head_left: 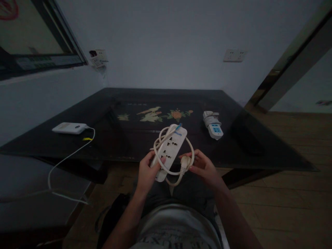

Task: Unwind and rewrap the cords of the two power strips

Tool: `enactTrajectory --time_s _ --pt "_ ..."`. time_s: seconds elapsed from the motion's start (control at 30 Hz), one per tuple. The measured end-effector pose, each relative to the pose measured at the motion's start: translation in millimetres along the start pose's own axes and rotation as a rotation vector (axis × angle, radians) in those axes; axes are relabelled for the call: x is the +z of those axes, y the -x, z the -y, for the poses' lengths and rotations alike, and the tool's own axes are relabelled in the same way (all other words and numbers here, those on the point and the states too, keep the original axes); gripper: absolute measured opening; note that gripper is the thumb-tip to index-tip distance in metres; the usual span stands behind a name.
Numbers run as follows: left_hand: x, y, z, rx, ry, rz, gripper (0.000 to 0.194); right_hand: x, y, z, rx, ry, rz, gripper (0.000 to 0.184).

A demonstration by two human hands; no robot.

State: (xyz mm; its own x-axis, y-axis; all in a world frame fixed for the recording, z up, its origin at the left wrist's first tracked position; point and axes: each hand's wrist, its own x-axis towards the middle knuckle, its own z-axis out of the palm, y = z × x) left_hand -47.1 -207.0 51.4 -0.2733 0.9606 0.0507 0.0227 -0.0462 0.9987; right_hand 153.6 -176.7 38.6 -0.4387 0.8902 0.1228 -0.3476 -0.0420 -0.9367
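Power strip [171, 148] held over table's [124, 145] 6 o'clock edge, left hand [149, 169] gripping its 7 o'clock end; right hand [203, 166] pinching plug [185, 162] at 4 o'clock (second strip [211, 121] lying at 2).

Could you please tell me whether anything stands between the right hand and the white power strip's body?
Yes: the plug and a loop of cord lie between the right hand and the power strip, beside its right edge in the head view.
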Motion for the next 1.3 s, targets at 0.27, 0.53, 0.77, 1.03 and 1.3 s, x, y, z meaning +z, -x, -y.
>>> enactTrajectory --time_s 0.27,0.53,0.77,1.03,1.3 --pt "-1.6 -7.3 1.6 0.050 -0.029 -0.024 0.034 -4.0 -5.6 11.9 0.110 0.109 -0.031 0.032" --pt "4.0 -6.2 12.9 0.043 0.038 -0.036 0.033 -8.4 6.2 12.7 0.188 0.158 -0.148 0.033" --pt "-5.6 -14.0 19.4 0.026 0.226 -0.142 0.035 -28.5 24.0 0.2 0.192 0.145 -0.340 0.031" --pt "-16.2 -25.5 19.5 0.003 0.289 -0.197 0.043 -36.5 37.9 -5.2 0.126 0.216 -0.442 0.032" --pt "-21.4 -20.1 10.9 -0.001 0.177 -0.104 0.044 -21.1 30.6 8.5 -0.141 0.319 -0.574 0.026"
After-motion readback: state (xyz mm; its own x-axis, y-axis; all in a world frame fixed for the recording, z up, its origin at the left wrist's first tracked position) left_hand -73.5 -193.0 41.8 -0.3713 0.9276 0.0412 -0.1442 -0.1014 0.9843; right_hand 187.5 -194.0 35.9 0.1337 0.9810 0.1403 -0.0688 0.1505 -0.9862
